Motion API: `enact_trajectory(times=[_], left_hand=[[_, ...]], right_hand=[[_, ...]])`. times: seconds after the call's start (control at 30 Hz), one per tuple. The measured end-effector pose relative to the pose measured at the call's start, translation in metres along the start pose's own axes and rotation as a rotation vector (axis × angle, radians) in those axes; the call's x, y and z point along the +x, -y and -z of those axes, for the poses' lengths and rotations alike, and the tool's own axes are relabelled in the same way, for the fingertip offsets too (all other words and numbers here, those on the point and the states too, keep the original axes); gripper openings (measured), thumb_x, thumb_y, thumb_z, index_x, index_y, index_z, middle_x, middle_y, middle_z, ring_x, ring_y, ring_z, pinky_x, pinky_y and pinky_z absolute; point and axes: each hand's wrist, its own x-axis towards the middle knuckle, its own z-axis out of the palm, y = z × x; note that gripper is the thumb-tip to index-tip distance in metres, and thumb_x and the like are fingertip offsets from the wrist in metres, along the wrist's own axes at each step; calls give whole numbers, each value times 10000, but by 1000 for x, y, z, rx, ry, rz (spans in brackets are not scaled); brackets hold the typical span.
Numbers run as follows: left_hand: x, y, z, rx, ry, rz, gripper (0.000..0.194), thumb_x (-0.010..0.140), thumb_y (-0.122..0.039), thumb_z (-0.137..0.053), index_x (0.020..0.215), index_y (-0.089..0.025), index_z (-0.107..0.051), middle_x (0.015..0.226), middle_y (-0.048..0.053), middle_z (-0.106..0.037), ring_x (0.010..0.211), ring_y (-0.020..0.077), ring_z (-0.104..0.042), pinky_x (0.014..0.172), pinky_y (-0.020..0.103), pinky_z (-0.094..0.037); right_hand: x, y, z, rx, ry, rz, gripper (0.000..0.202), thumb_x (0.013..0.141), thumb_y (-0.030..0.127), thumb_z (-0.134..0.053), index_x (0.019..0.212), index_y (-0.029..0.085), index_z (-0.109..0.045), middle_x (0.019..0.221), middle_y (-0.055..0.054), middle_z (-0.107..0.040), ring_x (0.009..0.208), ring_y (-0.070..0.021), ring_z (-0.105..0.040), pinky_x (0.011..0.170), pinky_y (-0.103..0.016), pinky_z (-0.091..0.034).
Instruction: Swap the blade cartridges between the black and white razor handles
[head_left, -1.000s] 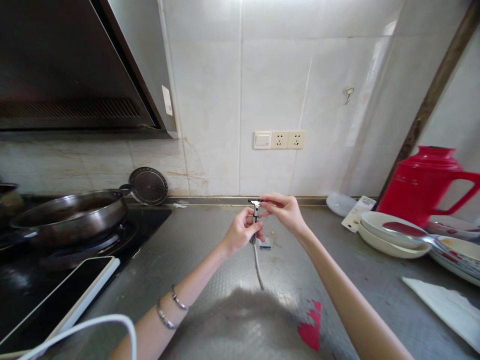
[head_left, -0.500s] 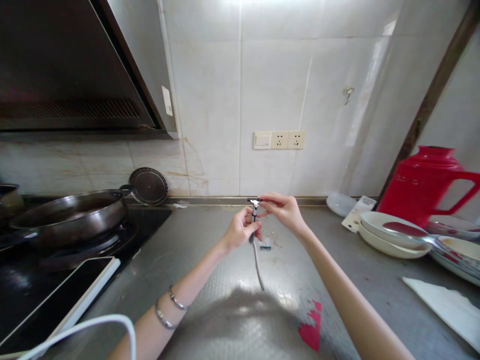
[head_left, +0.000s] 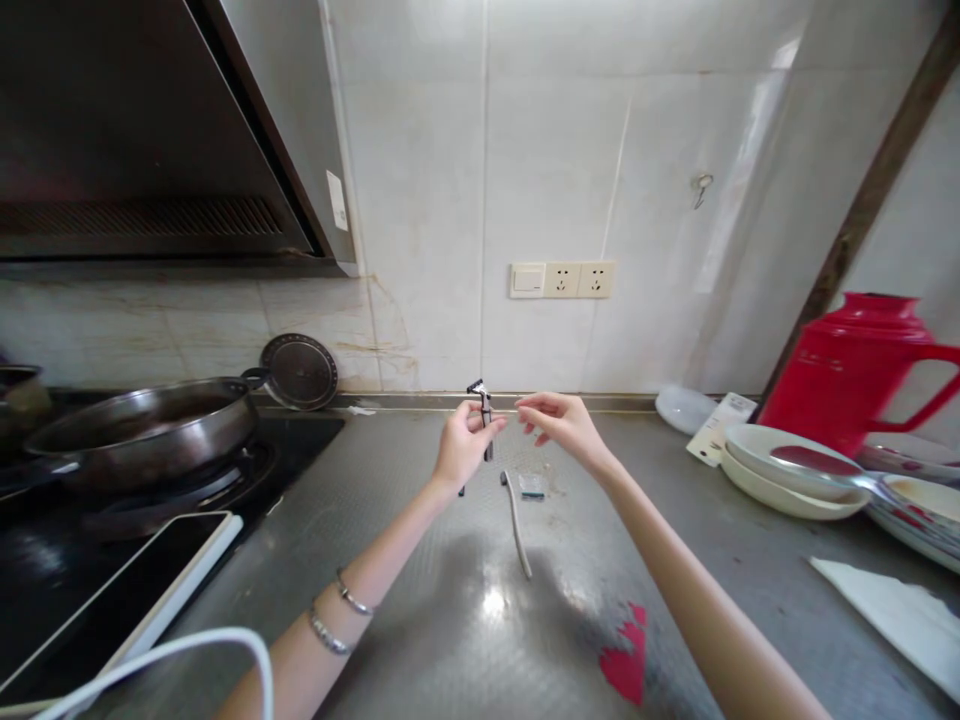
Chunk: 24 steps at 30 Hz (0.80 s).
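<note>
My left hand [head_left: 466, 445] is closed around the dark handle of a razor [head_left: 486, 412], holding it upright above the counter with the blade head at the top. To its right, my right hand [head_left: 561, 425] is in the air, fingers bent and apart, with nothing seen in them. On the counter below lies a thin grey-handled stick [head_left: 516, 525] with a dark end, perhaps another razor. Beside that end rests a small clear case [head_left: 532, 487] with a blue-green strip. A tiny dark piece [head_left: 461, 491] shows beneath my left wrist.
A steel pan [head_left: 150, 430] stands on the stove at left, near a phone-like slab [head_left: 127, 610] and a white cable [head_left: 240, 635]. Stacked bowls [head_left: 787, 490], a red jug [head_left: 847, 370] and a white sheet [head_left: 892, 615] are at right. A red scrap [head_left: 626, 660] lies in front.
My right hand has come off the razor's head and now stays apart from it. My left hand has moved the razor slightly left and turned its head to the left.
</note>
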Motion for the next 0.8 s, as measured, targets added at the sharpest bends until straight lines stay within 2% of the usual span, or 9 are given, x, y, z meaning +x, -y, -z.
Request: enact_trajectory(times=[0.1,0.23,0.37,0.47,0.57,0.7,0.8], left_hand=[[0,-3,3,71,-56,-8,259,678,-284,-688,850,-151,-546,796,54,-695,821,201,-662,731,283,-484],[1,-2,6,159,-88,-51,261,668,-348,-690,789,-137,-596,805,67,-693,806,202,-657,719,272,-477],[4,-2,8,200,-113,-67,272,664,-371,-690,772,-138,-603,780,65,-692,751,188,-656,695,264,-472],[4,-4,9,213,-120,-65,277,652,-374,-696,754,-136,-599,749,61,-692,707,184,-654,659,258,-470],[3,-5,9,225,-118,-49,280,645,-379,-698,732,-133,-596,717,57,-690,673,183,-650,619,249,-462],[3,-4,10,226,-102,-40,289,648,-398,-691,710,-132,-599,677,51,-686,640,181,-646,577,239,-452],[4,-1,11,204,-87,-27,295,644,-407,-695,705,-135,-598,684,57,-689,662,194,-656,583,245,-462]], right_hand=[[-4,3,-7,-106,102,-13,273,721,393,-606,758,126,-654,596,-10,-606,499,-99,-556,378,-167,-430],[-9,7,-15,-199,241,-16,251,722,368,-598,724,124,-654,572,-3,-594,474,-92,-533,371,-163,-399],[-11,6,-19,-321,303,97,231,729,351,-603,700,126,-653,573,3,-595,507,-87,-515,446,-174,-378],[-12,4,-24,-481,289,198,252,727,371,-628,649,132,-634,535,20,-560,512,-79,-480,485,-178,-332],[-15,4,-32,-645,253,234,289,746,397,-616,609,143,-609,521,25,-536,488,-71,-437,475,-186,-269],[-18,4,-43,-813,211,248,275,746,394,-619,602,160,-597,531,10,-547,490,-86,-437,493,-206,-249],[-20,4,-49,-848,191,208,219,742,341,-608,611,166,-594,547,-5,-569,506,-101,-466,504,-210,-258]])
